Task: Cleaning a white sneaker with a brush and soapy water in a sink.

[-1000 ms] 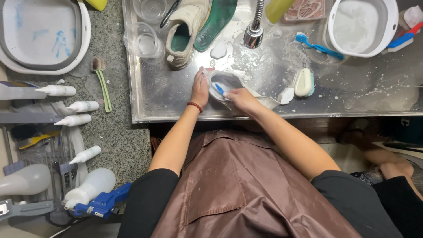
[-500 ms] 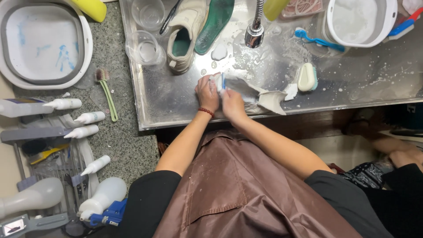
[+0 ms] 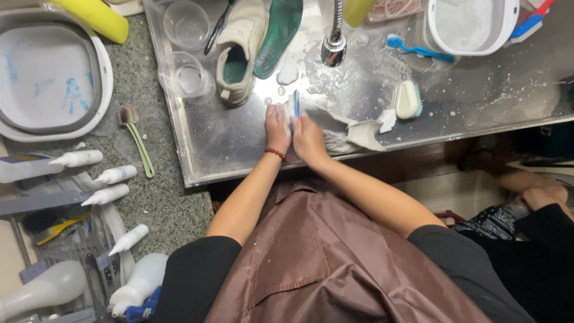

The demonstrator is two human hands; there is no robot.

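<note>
Left hand (image 3: 277, 127) and right hand (image 3: 308, 137) pressed close together, both grips clamped on a small white piece with a blue edge (image 3: 295, 106), pinched between the fingers of both. What kind of piece, too small and too covered to tell; wet, soapy, standing upright between the fingertips. Red bead bracelet (image 3: 275, 154) on the left wrist. Held low over the steel sink tray (image 3: 227, 149), near the middle of its front edge.

Just right of the hands, a crumpled grey-white cloth (image 3: 353, 131) lying on the wet metal. Farther right, a white scrub brush with a teal base (image 3: 407, 100). Behind the hands, toward the back edge, a beige shoe (image 3: 239, 48) with a green lining, and a green insole (image 3: 278, 33) leaning beside it. Chrome tap (image 3: 333, 42) hanging over the middle. Two clear plastic cups (image 3: 182, 75) at the back left corner. White tub (image 3: 472, 24) at the back right, a blue toothbrush (image 3: 418, 49) in front of it.

Left of the tray, a speckled stone desk (image 3: 161, 203) carrying a grey-and-white basin (image 3: 101, 84), a small green-handled brush (image 3: 139, 140) and several white squeeze bottles (image 3: 107, 176). Brown apron (image 3: 311, 257) below.
</note>
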